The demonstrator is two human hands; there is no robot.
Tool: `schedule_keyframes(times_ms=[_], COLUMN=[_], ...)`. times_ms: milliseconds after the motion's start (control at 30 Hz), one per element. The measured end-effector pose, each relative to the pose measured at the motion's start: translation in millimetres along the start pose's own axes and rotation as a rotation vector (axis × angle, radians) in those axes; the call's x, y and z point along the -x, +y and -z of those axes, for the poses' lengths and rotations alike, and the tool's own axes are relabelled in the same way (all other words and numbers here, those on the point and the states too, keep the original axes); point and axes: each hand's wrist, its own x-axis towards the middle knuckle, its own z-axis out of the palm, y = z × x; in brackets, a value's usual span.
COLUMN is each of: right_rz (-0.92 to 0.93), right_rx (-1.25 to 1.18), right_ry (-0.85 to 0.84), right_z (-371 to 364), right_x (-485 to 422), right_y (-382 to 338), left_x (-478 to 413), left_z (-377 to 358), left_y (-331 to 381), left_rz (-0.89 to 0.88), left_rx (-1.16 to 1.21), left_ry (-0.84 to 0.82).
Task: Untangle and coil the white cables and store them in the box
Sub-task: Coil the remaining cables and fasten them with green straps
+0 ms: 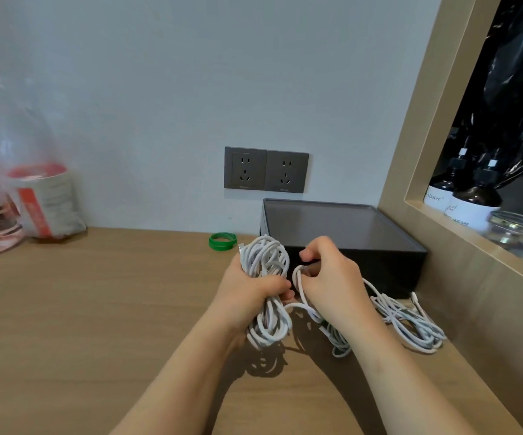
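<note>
From the head camera, the left hand (pixel 250 290) is clenched around a coiled bundle of white cables (pixel 266 262); the right hand (pixel 329 277) pinches a loose white cable strand (pixel 297 277). Another tangled white cable heap (pixel 410 321) lies on the wooden tabletop (pixel 97 309), beside the open dark grey box (pixel 341 227) against the pale wall (pixel 191 89).

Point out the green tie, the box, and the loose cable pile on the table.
green tie (pixel 222 241): head view, on its coiled band, left of the box.
box (pixel 341 222): head view, on its grey top face.
loose cable pile (pixel 410 321): head view, on the white loops right of the right hand.
</note>
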Motion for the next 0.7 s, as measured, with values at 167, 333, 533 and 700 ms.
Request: schedule_keyframes(times_ms=[167, 333, 533, 700], right_rz=[-0.017, -0.102, -0.267, -0.128], right_rx=[-0.016, 0.165, 0.523, 0.267], right_ry=[0.017, -0.181, -0.449, -0.302], right_z=[-7.8, -16.9, -26.8, -26.1], right_x=[-1.7, 1.3, -19.1, -5.0], right_y=[6.3, 15.9, 14.8, 14.5], left_x=[-3.9, -5.4, -6.9, -3.2], left_z=[0.0, 6.3, 6.5, 2.0], left_y=[-7.6, -9.6, -14.2, -16.4], left_rz=[0.014, 0.081, 0.024, -0.016], left_rx=[0.021, 0.064, -0.194, -0.355], left_ry=[0.141, 0.238, 0.298, 0.271])
